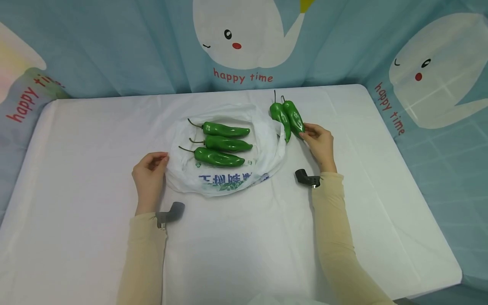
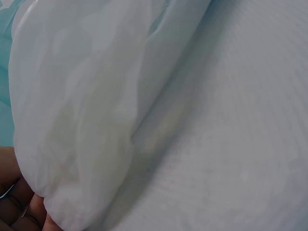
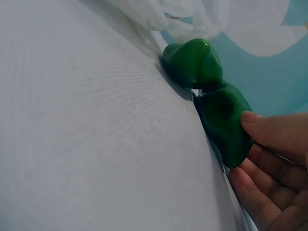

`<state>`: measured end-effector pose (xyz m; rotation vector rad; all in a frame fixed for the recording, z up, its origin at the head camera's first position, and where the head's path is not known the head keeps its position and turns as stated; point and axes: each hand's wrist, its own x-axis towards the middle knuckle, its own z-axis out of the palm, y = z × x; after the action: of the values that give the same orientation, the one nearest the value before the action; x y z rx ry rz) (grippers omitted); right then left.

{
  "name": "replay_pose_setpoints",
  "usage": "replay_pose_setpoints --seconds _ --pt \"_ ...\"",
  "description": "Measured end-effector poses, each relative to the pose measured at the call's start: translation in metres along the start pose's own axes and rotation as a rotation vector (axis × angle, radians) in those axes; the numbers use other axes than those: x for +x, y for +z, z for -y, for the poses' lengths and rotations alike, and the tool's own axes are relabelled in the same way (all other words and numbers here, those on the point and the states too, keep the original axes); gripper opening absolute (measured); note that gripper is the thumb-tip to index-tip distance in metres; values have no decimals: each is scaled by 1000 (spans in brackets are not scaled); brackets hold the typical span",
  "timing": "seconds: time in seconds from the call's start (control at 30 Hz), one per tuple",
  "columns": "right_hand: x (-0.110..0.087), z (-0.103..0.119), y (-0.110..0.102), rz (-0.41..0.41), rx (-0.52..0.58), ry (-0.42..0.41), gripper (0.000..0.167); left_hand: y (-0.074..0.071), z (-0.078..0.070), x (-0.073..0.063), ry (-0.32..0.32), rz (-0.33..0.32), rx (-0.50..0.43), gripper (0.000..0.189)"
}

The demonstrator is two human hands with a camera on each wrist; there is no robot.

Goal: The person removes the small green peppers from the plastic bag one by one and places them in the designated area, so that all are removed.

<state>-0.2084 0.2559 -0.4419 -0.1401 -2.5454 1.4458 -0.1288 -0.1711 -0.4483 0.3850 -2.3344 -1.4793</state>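
Three green peppers (image 1: 223,144) lie side by side on an open white plastic bag (image 1: 272,148) with blue and green print. Two more green peppers lean together just past the bag's right edge, the inner pepper (image 1: 280,114) touching the bag. My right hand (image 1: 320,144) pinches the lower end of the outer pepper (image 1: 292,114) between thumb and fingers; the right wrist view shows this pepper (image 3: 226,125) in the grip. At the bag's left edge, my left hand (image 1: 150,176) pinches the rim, and the bag (image 2: 82,106) fills much of the left wrist view.
A white cloth covers the table (image 1: 244,245). Behind it and to the sides hangs a blue curtain (image 1: 152,51) with whale prints. Each wrist carries a small dark camera, the left camera (image 1: 171,213) and the right camera (image 1: 306,178).
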Motion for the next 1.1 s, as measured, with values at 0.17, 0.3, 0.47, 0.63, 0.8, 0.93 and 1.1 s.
replay_pose_setpoints --seconds 0.17,0.3,0.47,0.63,0.8,0.93,1.1 --pt "1 2 1 7 1 -6 32 0 0 1 -5 -3 8 13" --pt "1 2 1 16 -3 1 32 0 -1 1 -7 -4 9 13" --pt "0 2 1 18 -9 2 33 0 -1 0 -5 -5 1 12" --pt "-1 2 1 23 11 -8 34 0 -2 0 -3 -7 1 12" --pt "-1 2 1 28 5 -16 34 0 -2 0 -3 -9 6 12" --pt "-2 2 0 33 -2 -11 36 0 -2 0 -3 -9 12 13" --pt "-3 2 -1 23 13 1 36 0 -1 0 -9 -5 11 13"
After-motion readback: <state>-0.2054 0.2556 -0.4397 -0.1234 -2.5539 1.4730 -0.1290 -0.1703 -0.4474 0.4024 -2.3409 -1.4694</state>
